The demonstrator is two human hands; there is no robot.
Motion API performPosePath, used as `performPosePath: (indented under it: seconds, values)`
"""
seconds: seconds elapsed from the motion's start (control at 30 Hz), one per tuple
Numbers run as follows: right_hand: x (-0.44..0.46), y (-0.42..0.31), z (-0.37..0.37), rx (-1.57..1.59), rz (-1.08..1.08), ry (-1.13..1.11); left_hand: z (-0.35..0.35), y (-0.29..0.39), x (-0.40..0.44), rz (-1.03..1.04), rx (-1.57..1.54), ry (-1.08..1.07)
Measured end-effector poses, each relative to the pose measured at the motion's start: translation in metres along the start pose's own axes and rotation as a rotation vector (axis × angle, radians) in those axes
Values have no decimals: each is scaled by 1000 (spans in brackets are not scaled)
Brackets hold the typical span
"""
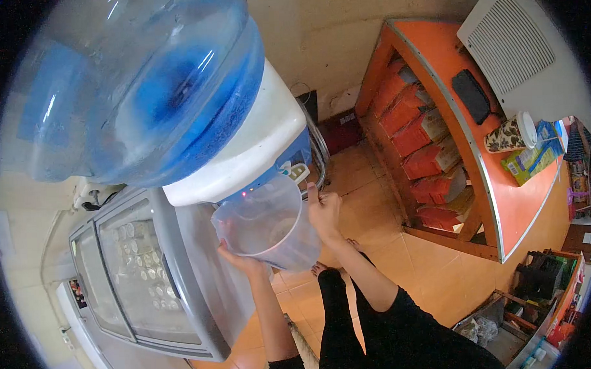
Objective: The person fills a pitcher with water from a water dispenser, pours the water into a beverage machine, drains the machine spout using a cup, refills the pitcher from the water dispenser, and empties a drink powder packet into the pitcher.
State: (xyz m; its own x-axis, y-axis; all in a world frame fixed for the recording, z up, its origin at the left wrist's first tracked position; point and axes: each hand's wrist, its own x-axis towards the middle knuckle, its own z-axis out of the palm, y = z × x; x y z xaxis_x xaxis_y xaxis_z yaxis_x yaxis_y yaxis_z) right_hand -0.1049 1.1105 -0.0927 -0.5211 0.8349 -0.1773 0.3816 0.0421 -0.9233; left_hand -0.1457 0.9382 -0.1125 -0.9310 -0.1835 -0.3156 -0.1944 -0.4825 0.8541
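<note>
You grip the translucent plastic container (298, 247) from both sides at the front of the water dispenser (258, 130), left hand (246, 261) and right hand (324, 217) closed on opposite walls; treat it as light, slightly flexible, and probably slippery when wet.

Pitcher (268, 241) (translucent) between left hand (243, 260) and right hand (325, 217).

The head-worn camera faces forward and down through a wide, round field with black corners. The blue-and-white plastic water dispenser (245, 137) is close, at upper left; the translucent plastic pitcher (288, 250) is near centre, above the orange tiled floor (432, 280).
</note>
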Motion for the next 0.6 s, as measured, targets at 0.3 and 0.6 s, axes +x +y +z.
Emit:
performPosePath:
  seconds: [0.3, 0.6]
  values:
    - [1, -3, -3, -16, 4, -15, 1, 0, 1, -21, -2, -1]
    - [2, 3, 0, -63, -5, 4, 5, 3, -3, -5, 26, 7]
